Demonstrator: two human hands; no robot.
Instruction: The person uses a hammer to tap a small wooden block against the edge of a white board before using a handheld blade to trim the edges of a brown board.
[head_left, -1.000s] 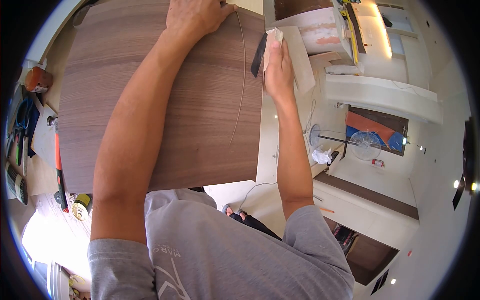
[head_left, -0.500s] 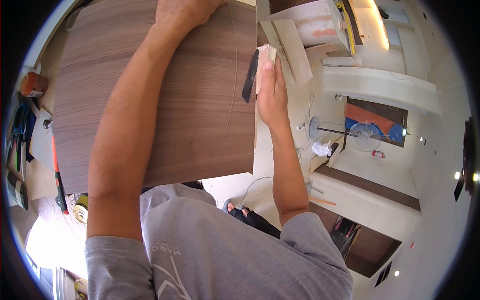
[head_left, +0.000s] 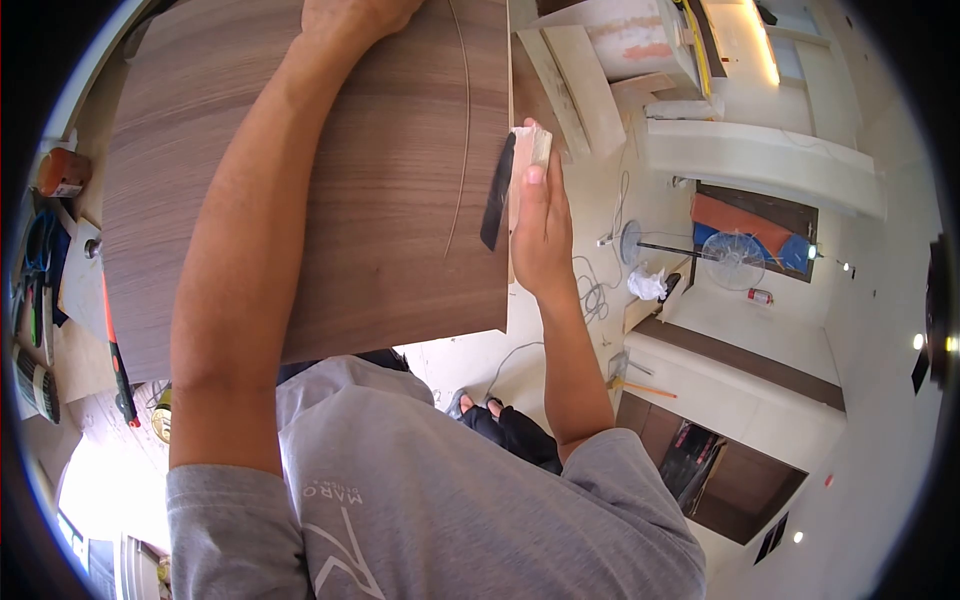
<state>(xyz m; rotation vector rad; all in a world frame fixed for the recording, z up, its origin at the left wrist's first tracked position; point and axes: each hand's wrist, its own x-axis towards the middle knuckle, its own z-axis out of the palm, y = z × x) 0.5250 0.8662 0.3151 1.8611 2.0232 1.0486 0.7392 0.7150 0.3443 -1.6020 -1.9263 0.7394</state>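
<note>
A brown wood-grain board (head_left: 390, 200) lies in front of me, with a thin loose strand (head_left: 466, 130) on its face. My left hand (head_left: 360, 16) rests on the board at the top of the view, its fingers cut off or hidden. At the board's right edge, my right hand (head_left: 543, 235) grips a pale block (head_left: 530, 160). A black strip (head_left: 496, 195) sticks out from the block over the board's face. The block is against or very close to the edge.
Scissors (head_left: 41, 240), a brush (head_left: 36, 385) and an orange-red container (head_left: 63, 173) are at the far left. An orange-and-black tool (head_left: 117, 365) lies beside the board. A standing fan (head_left: 732, 260) and loose cable (head_left: 592, 295) are to the right.
My right hand and the block have moved down along the board's edge, toward my body. My left hand has shifted slightly up and left in view.
</note>
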